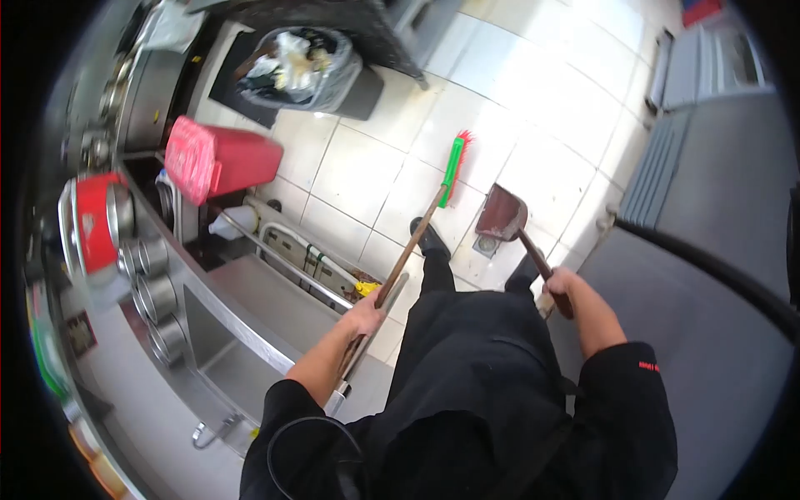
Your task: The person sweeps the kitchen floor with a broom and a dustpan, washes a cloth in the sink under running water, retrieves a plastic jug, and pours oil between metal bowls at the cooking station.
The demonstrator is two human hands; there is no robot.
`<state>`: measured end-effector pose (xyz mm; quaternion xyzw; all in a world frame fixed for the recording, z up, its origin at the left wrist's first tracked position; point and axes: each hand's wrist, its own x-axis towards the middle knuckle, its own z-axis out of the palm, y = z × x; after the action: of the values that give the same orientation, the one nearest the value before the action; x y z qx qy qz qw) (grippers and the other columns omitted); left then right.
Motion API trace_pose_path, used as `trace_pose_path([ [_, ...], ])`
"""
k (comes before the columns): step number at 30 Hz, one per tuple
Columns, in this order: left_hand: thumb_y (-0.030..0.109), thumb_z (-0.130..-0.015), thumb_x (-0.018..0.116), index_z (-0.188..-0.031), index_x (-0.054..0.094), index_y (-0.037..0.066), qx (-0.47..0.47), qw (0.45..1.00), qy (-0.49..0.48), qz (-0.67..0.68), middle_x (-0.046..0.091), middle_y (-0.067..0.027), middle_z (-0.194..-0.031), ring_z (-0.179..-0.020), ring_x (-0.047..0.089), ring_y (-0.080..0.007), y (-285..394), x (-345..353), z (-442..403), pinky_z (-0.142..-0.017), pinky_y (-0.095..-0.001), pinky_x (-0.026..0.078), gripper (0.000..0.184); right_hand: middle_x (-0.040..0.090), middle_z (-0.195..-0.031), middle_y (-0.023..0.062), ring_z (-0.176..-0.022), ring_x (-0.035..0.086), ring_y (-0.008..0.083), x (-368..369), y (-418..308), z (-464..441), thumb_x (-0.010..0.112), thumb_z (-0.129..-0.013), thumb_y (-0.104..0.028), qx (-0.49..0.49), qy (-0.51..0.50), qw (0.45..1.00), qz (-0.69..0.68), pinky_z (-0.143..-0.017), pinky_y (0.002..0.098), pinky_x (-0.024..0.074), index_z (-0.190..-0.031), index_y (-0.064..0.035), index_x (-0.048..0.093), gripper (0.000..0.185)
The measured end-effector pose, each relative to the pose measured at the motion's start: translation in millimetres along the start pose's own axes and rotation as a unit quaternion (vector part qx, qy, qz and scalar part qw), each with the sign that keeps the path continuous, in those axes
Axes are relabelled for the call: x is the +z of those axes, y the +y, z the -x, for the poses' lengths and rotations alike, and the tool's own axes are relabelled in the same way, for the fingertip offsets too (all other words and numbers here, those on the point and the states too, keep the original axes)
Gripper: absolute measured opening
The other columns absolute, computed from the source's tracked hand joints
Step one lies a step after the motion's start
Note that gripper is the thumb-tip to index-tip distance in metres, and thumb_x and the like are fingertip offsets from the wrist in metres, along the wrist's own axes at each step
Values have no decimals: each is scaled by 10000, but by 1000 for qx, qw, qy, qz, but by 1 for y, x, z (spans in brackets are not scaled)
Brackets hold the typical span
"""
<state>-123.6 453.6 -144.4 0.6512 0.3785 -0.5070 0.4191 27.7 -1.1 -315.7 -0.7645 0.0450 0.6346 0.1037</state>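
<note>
My left hand (363,317) is wrapped round the wooden handle of a broom (452,171), whose green head with red bristles rests on the tiled floor. On the other side, my right hand (562,284) grips the brown handle of a dustpan (502,213). The dustpan's reddish-brown pan is on or close to the floor near a small drain (486,245), to the right of the broom head. My shoes show just below the two tools.
A lined trash bin (358,87) full of waste stands at the upper left, beside a red lidded bin (242,162). Steel sinks (242,358) and pots (157,298) line the left. Grey appliances (700,275) stand along the right. White tiles (354,171) lie ahead.
</note>
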Motion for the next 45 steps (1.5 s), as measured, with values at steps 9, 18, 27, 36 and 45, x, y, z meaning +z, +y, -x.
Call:
trace_pose_path([
  [9, 23, -787, 470, -1347, 391, 44, 23, 988, 149, 32, 607, -177, -790, -585, 588, -244, -64, -83, -60, -466, -369, 467, 566, 650, -864, 131, -627, 625, 187, -53, -151, 114, 653, -752, -46, -86, -34, 986, -137, -556, 328, 517, -1325, 4, 462, 607],
  [18, 53, -824, 468, -1093, 431, 43, -10, 933, 135, 333, 482, -89, -596, -421, 482, -186, -79, -105, -57, -373, -369, 379, 271, 570, -773, 48, -540, 534, 110, -152, -334, 281, 605, -775, -72, -181, -158, 947, -215, -493, 255, 455, -1260, -29, 503, 498],
  [27, 90, -822, 501, -1279, 426, 34, -103, 915, 147, 361, 481, -75, -579, -430, 497, -185, -24, -66, 8, -371, -355, 420, 466, 522, -739, 47, -489, 517, 164, -259, -442, 224, 526, -836, -288, -271, -550, 662, -431, -435, 308, 377, -1407, -21, 317, 665],
  [36, 90, -781, 501, -1393, 338, 37, -178, 817, 189, 515, 613, -158, -756, -493, 580, -226, 84, 127, 24, -425, -374, 478, 636, 536, -733, 65, -481, 521, 198, -354, -519, 177, 420, -855, -286, -176, -648, 651, -355, -564, 360, 426, -1453, -30, 262, 669],
  [45, 138, -847, 476, -1214, 442, -8, -260, 706, 173, 635, 621, -179, -713, -487, 603, -272, 195, 250, 28, -462, -392, 481, 396, 537, -708, 66, -462, 530, 164, -322, -537, 208, 573, -837, -178, -187, -451, 872, 21, -473, 279, 458, -1322, -13, 384, 546],
])
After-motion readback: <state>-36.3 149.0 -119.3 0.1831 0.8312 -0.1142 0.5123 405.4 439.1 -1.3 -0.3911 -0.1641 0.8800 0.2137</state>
